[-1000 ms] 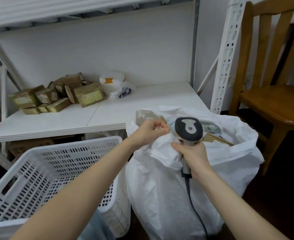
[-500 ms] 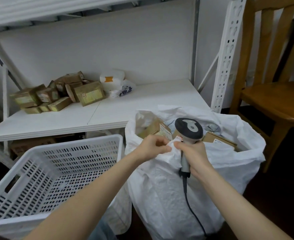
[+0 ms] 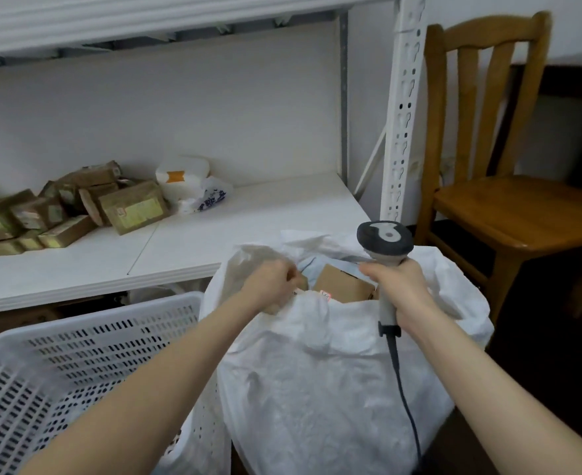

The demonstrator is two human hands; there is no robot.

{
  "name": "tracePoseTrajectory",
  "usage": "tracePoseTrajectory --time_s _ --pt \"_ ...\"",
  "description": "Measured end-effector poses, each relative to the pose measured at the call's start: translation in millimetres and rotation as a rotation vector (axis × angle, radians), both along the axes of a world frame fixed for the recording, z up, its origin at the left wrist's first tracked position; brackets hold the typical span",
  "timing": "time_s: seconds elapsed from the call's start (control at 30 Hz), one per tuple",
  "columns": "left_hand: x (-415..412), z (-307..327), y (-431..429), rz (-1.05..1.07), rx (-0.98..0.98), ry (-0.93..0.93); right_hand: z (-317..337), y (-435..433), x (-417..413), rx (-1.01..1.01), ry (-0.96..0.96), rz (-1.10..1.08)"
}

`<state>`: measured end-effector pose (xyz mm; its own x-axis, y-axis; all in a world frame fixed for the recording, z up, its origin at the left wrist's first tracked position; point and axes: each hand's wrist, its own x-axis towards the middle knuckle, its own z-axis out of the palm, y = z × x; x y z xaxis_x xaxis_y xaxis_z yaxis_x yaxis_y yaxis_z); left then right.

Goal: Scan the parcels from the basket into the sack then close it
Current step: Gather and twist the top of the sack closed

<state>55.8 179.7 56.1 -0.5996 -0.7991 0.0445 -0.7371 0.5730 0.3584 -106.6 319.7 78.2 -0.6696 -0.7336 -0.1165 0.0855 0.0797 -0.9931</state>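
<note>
Right hand (image 3: 401, 296) has swung away from the left hand (image 3: 274, 286) — stretching the sack (image 3: 317, 389) rim, probably to gather it shut. Left pinches the rim; right stays wrapped round the scanner (image 3: 384, 240), kept handy. Parcels (image 3: 342, 286) lie inside the sack, beside the basket (image 3: 76, 354)

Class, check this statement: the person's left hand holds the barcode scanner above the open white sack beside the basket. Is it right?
No. The head view shows the right hand holds the barcode scanner above the open white sack beside the basket; the left hand grips the sack's rim.
</note>
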Motion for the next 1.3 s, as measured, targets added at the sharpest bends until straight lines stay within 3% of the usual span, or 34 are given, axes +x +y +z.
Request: tracePoseTrajectory --time_s 0.13,0.27,0.37,0.63,0.83,0.9,0.97,1.07,1.2,1.3 --pt "-54 17 -44 -0.030 -0.131 0.078 -1 -37 -7 -0.010 -0.139 -0.021" --pt "-102 -2 -91 -0.037 -0.139 -0.136 -13 -62 -17 -0.049 -0.228 -0.003" --pt "-119 -17 -116 0.001 -0.055 -0.282 -23 -70 -21 -0.061 -0.246 -0.002" --pt "-121 -49 -121 -0.070 0.135 -0.433 -40 -76 -30 -0.049 -0.278 -0.040" --pt "-116 -58 -112 -0.048 0.210 -0.236 -41 -68 -33 -0.009 -0.266 -0.048" --pt "-112 -43 -101 -0.044 0.107 -0.137 -38 -63 -35 -0.012 -0.233 -0.047" --pt "-104 -19 -93 -0.066 -0.025 0.094 -33 -60 -36 -0.016 -0.164 -0.060" --pt "-84 13 -80 -0.242 -0.107 0.273 -22 -56 -35 -0.048 -0.042 -0.080" --pt "-70 32 -53 -0.249 -0.015 0.454 -15 -64 -26 -0.051 -0.032 -0.034" --pt "-63 42 -37 -0.241 0.144 0.470 -23 -75 -17 0.036 -0.051 -0.031"
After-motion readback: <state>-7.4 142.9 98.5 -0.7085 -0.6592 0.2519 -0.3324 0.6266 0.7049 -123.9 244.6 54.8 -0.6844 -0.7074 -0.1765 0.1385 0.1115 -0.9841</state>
